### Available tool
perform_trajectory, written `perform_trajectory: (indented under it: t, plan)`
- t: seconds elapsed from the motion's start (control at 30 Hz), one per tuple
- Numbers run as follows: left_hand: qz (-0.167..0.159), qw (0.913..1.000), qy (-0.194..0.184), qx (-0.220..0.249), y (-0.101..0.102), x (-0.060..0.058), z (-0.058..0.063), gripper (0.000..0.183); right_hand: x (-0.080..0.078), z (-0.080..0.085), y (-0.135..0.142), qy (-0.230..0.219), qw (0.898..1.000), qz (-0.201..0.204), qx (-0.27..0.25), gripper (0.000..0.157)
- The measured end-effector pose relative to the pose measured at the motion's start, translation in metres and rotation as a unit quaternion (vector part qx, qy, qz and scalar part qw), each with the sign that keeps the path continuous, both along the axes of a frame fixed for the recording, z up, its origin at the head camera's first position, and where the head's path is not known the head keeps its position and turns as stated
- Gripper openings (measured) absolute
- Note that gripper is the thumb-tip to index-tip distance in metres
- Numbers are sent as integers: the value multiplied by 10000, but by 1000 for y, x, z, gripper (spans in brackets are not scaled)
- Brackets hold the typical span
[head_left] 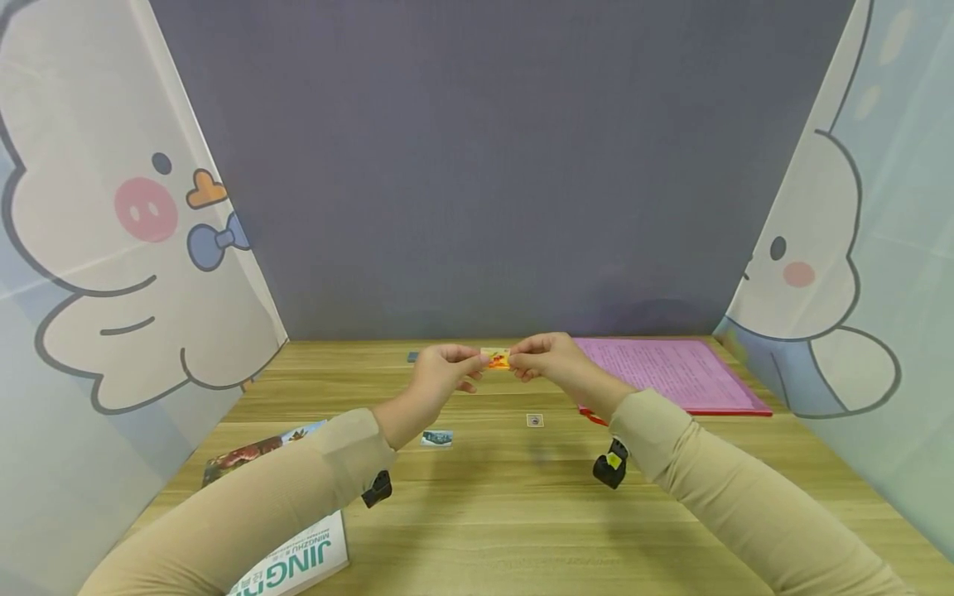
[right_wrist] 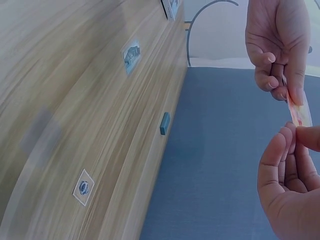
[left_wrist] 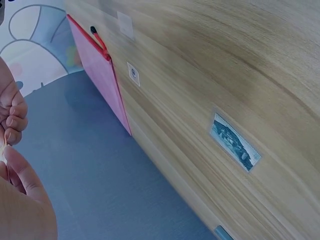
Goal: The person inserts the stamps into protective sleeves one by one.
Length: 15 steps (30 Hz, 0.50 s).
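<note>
Above the far part of the table, a small yellow-orange stamp (head_left: 495, 358) with a red picture is stretched between both hands. My left hand (head_left: 438, 379) pinches its left edge between thumb and fingers. The right edge is pinched by my right hand (head_left: 555, 360). The right wrist view shows the stamp (right_wrist: 298, 115) nearly edge-on, the fingers of both hands close together. Below the hands, a blue-green stamp (head_left: 436, 439) lies flat on the left. A smaller square stamp (head_left: 535, 420) with a dark round picture lies to the right.
A pink zip folder (head_left: 671, 377) with red edging lies at the back right. At left are a picture-covered book (head_left: 261, 451) and a white book (head_left: 301, 559), partly behind my sleeve. A small blue block (right_wrist: 165, 123) sits near the far edge, and a clear square (left_wrist: 125, 25) lies on the wood.
</note>
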<state>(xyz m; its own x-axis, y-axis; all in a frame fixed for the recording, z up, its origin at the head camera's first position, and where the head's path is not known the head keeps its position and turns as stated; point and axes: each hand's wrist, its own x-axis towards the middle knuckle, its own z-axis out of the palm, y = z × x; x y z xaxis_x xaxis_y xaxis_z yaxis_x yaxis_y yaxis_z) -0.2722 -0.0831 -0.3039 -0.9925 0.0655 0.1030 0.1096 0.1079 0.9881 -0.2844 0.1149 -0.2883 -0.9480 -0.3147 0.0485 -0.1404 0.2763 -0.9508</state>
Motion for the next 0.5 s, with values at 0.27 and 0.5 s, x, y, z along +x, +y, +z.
perform_trajectory:
  t: [0.27, 0.5]
  plan:
    - [64, 9996, -173, 192, 2, -1, 0, 21, 1, 0, -2, -10, 9999, -31, -108, 24]
    - [76, 9996, -212, 179, 4, 1, 0, 22, 0, -2, -2, -7, 9998, 149, -137, 27]
